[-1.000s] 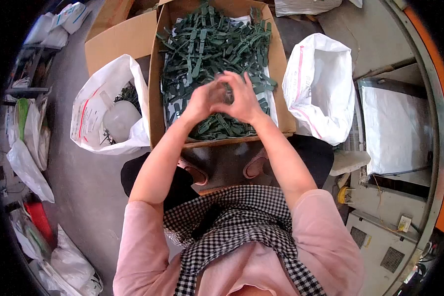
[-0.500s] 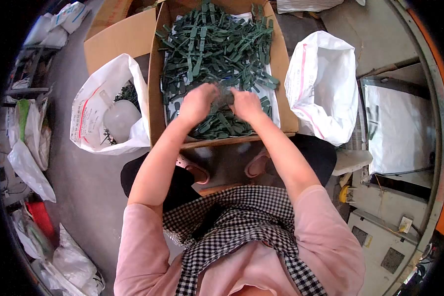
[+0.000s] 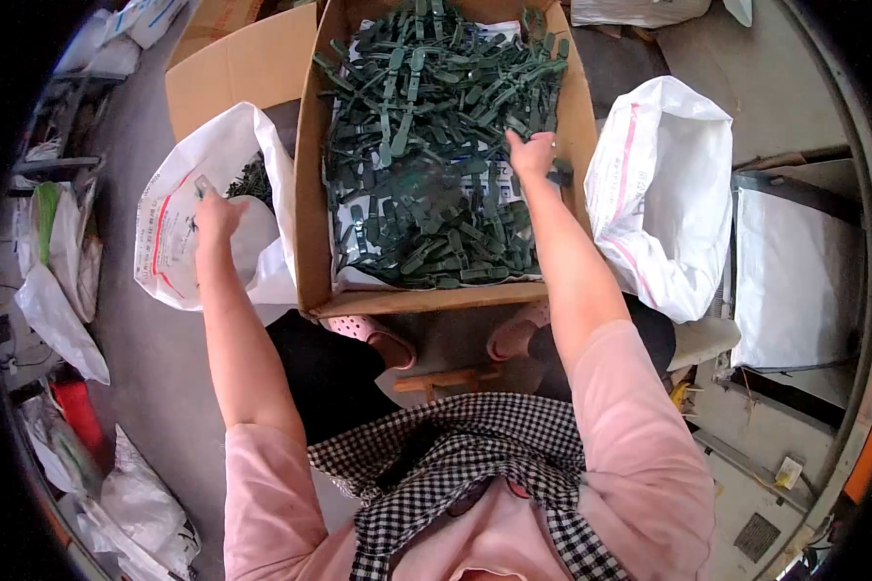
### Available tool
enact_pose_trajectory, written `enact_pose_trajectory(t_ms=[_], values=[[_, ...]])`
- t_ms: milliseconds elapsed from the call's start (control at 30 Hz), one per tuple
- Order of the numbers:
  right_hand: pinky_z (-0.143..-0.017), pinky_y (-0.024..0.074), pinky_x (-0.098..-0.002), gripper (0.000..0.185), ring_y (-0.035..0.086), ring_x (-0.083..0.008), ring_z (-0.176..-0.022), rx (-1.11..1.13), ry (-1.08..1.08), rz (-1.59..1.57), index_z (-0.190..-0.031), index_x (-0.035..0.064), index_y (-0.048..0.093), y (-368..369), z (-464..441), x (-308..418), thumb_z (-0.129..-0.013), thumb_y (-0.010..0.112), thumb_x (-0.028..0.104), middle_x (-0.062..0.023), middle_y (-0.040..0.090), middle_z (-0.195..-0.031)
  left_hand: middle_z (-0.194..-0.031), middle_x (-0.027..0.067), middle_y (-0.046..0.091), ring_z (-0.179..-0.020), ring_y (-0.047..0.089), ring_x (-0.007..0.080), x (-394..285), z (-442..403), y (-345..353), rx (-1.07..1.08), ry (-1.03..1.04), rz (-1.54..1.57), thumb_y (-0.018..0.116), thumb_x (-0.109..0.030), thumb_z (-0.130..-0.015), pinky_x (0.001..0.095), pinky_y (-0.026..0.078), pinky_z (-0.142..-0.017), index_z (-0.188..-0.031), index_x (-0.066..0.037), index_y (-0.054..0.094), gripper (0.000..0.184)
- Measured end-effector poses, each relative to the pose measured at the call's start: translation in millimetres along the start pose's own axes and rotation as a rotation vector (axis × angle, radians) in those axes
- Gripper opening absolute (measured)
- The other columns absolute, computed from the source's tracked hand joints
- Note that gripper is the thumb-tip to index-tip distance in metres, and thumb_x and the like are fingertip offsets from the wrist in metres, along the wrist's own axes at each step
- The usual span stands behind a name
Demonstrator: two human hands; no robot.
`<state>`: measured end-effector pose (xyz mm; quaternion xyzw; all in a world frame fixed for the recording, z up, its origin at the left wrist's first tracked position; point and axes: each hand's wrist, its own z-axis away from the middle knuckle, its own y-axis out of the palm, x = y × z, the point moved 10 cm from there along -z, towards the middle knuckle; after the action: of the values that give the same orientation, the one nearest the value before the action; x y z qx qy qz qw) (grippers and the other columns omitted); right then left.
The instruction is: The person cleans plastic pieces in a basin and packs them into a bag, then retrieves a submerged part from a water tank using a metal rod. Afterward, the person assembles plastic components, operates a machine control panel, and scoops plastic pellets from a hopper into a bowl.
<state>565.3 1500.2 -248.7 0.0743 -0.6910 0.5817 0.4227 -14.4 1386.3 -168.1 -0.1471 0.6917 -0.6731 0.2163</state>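
My left hand (image 3: 219,215) is over the white sack (image 3: 170,165) on the left, fingers bent together; a thin dark sliver shows by them, too small to name. Beside it are a translucent plastic scoop (image 3: 254,232) and dark green scraps (image 3: 252,181) inside the sack. My right hand (image 3: 533,155) is at the right side of the cardboard box (image 3: 426,302), its thumb and fingers closing on a dark green moulded plastic piece (image 3: 518,126) at the edge of the heap. Many such flat, jointed green pieces (image 3: 436,87) lie tangled in the box.
To the right of the box stands a second white sack (image 3: 693,203), its mouth open. Grey machine cabinets (image 3: 746,474) line the right side. Plastic bags (image 3: 150,504) lie along the left edge. A small wooden piece (image 3: 446,381) is on the floor between my feet.
My hands were together over the box's near middle. The left has moved left over the sack; the right has moved right and farther up the heap.
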Motion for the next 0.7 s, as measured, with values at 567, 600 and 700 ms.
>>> enact_pose_trajectory(t_ms=[567,600,700], values=[[-0.059,0.052,-0.0274,0.014,0.062,-0.0173,-0.078,0.143,-1.726,0.028,-0.085,0.0105,0.051,-116.7,292.3,170.1,-0.072,0.056,0.011,-0.0024,0.056,-0.086,-0.095,0.0187,0.062,-0.093,0.059,0.0315,-243.1,142.2,12.6,0.315,0.448,0.107,0.057,-0.05,-0.079,0.0411,0.045,-0.08,-0.09,0.001,0.065,0.053],[-0.06,0.0523,-0.0281,0.015,0.063,-0.0186,-0.079,0.149,-1.736,0.025,-0.085,0.01,0.051,-117.5,293.2,167.3,-0.072,0.058,0.012,-0.003,0.057,-0.086,-0.087,0.0189,0.065,-0.083,0.062,0.0321,-233.5,144.8,41.0,0.541,0.364,0.19,0.056,-0.05,-0.08,0.0417,0.048,-0.075,-0.083,0.001,0.067,0.052],[-0.07,0.0525,-0.0341,0.029,0.061,-0.0238,-0.09,0.542,-1.359,0.083,-0.092,0.0083,0.05,-92.3,270.9,150.0,-0.071,0.066,0.021,-0.0063,0.058,-0.096,-0.063,0.0176,0.062,-0.068,0.063,0.0332,-243.8,153.3,28.1,0.384,0.403,0.595,0.049,-0.044,-0.087,0.0408,0.048,-0.068,-0.066,-0.005,0.066,0.048]])
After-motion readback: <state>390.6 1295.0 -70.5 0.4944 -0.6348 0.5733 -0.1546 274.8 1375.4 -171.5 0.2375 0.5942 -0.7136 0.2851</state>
